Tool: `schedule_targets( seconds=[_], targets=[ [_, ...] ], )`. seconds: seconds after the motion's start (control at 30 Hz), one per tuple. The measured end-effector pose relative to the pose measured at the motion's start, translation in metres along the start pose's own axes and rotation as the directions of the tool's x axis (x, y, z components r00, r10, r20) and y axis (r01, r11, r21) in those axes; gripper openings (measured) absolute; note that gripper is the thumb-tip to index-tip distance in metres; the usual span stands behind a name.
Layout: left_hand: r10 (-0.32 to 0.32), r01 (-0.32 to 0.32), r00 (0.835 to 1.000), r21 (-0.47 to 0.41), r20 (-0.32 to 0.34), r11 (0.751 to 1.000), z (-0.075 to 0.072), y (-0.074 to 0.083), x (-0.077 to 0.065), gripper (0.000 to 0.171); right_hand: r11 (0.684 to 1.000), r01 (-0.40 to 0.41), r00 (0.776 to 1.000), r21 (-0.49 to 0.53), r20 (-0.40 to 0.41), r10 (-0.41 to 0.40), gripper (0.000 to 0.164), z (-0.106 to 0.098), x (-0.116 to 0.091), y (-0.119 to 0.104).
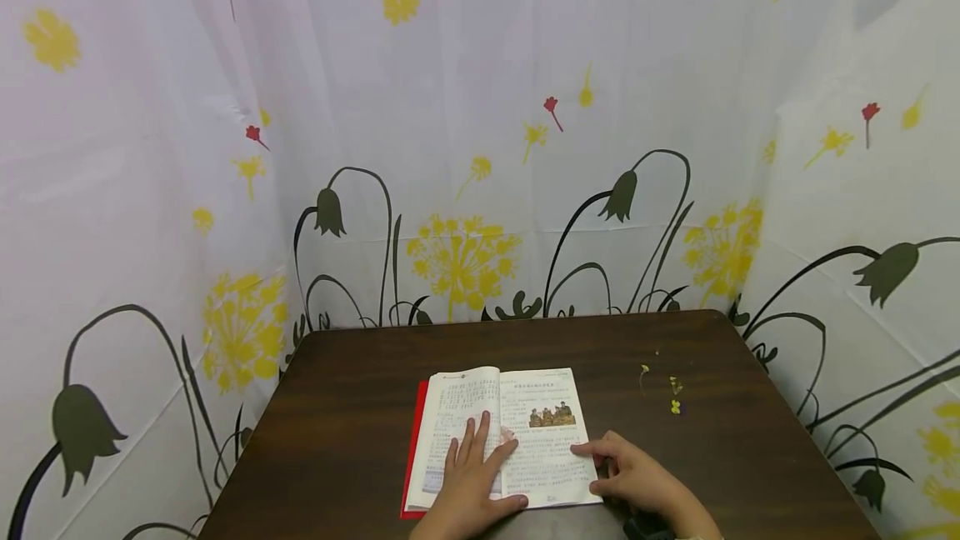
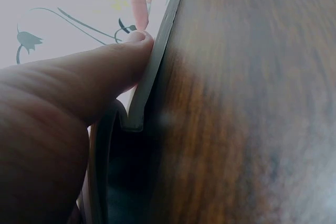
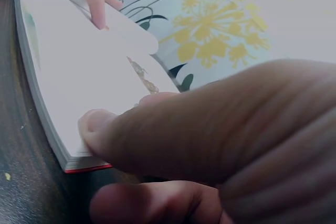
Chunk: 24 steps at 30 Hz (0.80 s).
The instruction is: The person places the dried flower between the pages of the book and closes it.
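An open book (image 1: 543,469) with printed pages lies on the dark wooden table, its red cover (image 1: 415,448) showing along the left side. My left hand (image 1: 472,480) rests spread over the left page and the gutter. Its thumb (image 2: 118,64) lies at the book's lower edge in the left wrist view. On the right page's outer edge, my right hand (image 1: 633,473) touches the paper with an extended index finger. Near the lower right corner its thumb (image 3: 142,140) presses the page, while other fingers bend beside the book. A small coloured illustration (image 1: 552,415) is on the right page.
Several small yellow flowers (image 1: 677,407) and thin sprigs lie on the table (image 1: 360,382) to the right of the book. A pale curtain (image 1: 480,107) printed with flowers hangs behind and along both sides of the table.
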<state>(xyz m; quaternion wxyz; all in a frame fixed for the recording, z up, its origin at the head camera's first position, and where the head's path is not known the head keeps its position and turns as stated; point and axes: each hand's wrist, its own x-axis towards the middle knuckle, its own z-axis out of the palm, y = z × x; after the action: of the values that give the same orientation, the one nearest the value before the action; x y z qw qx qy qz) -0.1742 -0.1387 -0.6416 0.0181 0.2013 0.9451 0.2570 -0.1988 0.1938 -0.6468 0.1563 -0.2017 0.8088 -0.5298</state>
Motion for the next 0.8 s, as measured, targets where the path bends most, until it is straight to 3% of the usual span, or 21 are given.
schedule_targets(
  seconds=[0.2,0.3,0.47,0.67,0.73,0.8],
  targets=[
    [-0.001,0.001,1.0,-0.009,0.008,1.0,0.001,0.0,-0.004,0.084,1.0,0.029,0.999,0.002,-0.03,-0.029,0.049,0.006,0.001,0.004],
    [0.016,-0.016,1.0,-0.013,-0.01,1.0,-0.001,0.0,-0.003,0.084,0.995,0.081,0.995,-0.055,-0.054,-0.084,0.048,0.006,0.002,0.004],
    [0.036,-0.036,0.999,-0.009,-0.038,0.999,0.001,0.0,-0.003,0.083,0.975,0.173,0.978,-0.14,-0.09,-0.187,0.063,0.007,0.002,0.007],
    [0.024,-0.023,0.999,0.025,-0.042,0.999,0.006,-0.004,-0.001,0.083,0.988,0.13,0.973,-0.082,-0.181,-0.143,0.104,0.01,0.007,0.011],
    [0.02,-0.019,0.999,0.028,-0.043,0.999,0.007,-0.005,-0.001,0.083,0.991,0.122,0.968,-0.051,-0.214,-0.131,0.105,0.012,0.009,0.011],
    [0.015,-0.014,0.999,0.025,-0.039,1.0,0.007,-0.004,-0.002,0.083,0.995,0.091,0.97,0.031,-0.227,-0.082,0.091,0.014,0.009,0.009]
  ],
)
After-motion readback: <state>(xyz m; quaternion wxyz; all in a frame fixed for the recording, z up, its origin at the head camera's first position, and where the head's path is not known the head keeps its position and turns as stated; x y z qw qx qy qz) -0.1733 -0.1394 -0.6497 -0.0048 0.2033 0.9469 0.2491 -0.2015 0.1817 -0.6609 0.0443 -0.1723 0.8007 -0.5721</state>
